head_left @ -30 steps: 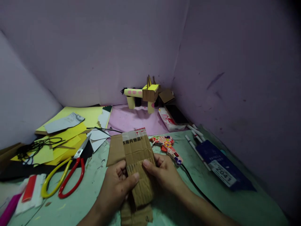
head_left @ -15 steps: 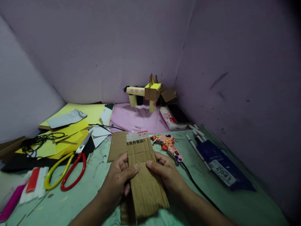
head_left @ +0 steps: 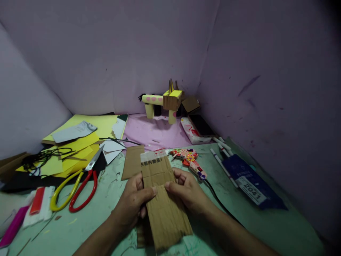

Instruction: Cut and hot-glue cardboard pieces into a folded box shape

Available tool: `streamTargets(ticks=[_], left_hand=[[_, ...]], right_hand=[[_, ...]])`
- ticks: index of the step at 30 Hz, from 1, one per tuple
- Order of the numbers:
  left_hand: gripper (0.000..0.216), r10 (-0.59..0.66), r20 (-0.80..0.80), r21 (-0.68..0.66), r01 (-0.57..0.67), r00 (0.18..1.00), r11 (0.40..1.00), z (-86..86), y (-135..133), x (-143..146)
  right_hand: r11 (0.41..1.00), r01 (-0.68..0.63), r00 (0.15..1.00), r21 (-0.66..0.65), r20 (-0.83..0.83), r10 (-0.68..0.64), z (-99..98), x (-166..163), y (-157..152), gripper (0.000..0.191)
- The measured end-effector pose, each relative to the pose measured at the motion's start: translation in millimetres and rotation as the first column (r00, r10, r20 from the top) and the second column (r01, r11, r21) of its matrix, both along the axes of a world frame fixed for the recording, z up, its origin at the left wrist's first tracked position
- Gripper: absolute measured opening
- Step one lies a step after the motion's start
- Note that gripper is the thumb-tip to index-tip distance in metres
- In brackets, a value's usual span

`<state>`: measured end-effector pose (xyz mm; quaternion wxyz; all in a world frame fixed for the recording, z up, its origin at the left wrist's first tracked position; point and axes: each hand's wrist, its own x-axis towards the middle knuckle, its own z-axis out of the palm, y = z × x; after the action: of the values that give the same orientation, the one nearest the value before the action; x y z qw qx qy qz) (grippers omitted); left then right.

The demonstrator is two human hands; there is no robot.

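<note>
A long strip of brown cardboard (head_left: 163, 209) with printed characters and clear tape near its far end is held in front of me. My left hand (head_left: 135, 197) pinches its left edge, thumb on top and fingers beneath. On the opposite edge, my right hand (head_left: 188, 188) grips it the same way. The strip's near end is ragged. Another cardboard piece (head_left: 132, 161) lies on the table behind it, to the left. Just past my right hand rests a floral-patterned glue gun (head_left: 190, 161) with a black cord.
Scissors (head_left: 85, 185) with yellow and red handles lie left, by yellow paper (head_left: 77, 156) and black string (head_left: 45, 158). At the back stands a yellow animal figure (head_left: 160, 101). A phone (head_left: 201, 125), white sticks (head_left: 223, 167) and a blue packet (head_left: 252, 181) are right.
The view has shifted slightly, so most things sit a little higher in the picture. Both hands keep the same hold on the cardboard strip, which is turned slightly.
</note>
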<state>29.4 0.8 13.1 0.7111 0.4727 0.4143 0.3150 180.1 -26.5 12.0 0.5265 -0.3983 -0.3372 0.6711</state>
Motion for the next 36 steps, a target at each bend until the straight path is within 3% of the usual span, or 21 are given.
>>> streamTargets(ticks=[4, 13, 16, 19, 23, 27, 31, 36], left_hand=[[0.040, -0.060, 0.005, 0.003, 0.060, 0.998, 0.998, 3.2, -1, 0], [0.024, -0.063, 0.104, -0.055, 0.069, 0.993, 0.996, 3.3, 3, -2], [0.019, 0.005, 0.096, -0.057, 0.001, 0.995, 0.998, 5.1, 1, 0], [0.014, 0.093, 0.044, 0.022, -0.094, 0.995, 0.995, 8.6, -1, 0], [0.008, 0.150, -0.044, 0.102, -0.145, 0.988, 0.984, 10.8, 0, -5], [0.011, 0.155, -0.003, 0.098, -0.154, 0.988, 0.983, 8.7, 5, -8], [0.012, 0.119, -0.009, 0.269, -0.113, 0.993, 0.957, 11.2, 2, -2], [0.024, 0.051, -0.151, 0.536, 0.038, 0.987, 0.844, 12.9, -2, 0]], right_hand=[[1.000, -0.014, 1.000, 0.004, -0.002, 0.014, -4.2, 0, -1, 0.026], [1.000, -0.019, 0.999, 0.025, -0.049, 0.020, -6.8, -1, -1, 0.026], [0.999, 0.035, 0.999, 0.015, -0.041, -0.035, -5.0, -3, -2, 0.020], [0.997, 0.081, 0.996, 0.000, -0.029, -0.081, -4.4, -2, -2, 0.019], [0.993, -0.061, 0.991, -0.099, -0.125, 0.048, -4.5, 8, 2, 0.029], [0.935, -0.255, 0.943, -0.245, -0.277, 0.184, -2.4, 21, 6, 0.042], [0.904, -0.351, 0.913, -0.246, -0.305, 0.271, -1.0, 22, 3, 0.049], [0.895, -0.409, 0.895, -0.180, -0.271, 0.355, -3.6, 18, 1, 0.040]])
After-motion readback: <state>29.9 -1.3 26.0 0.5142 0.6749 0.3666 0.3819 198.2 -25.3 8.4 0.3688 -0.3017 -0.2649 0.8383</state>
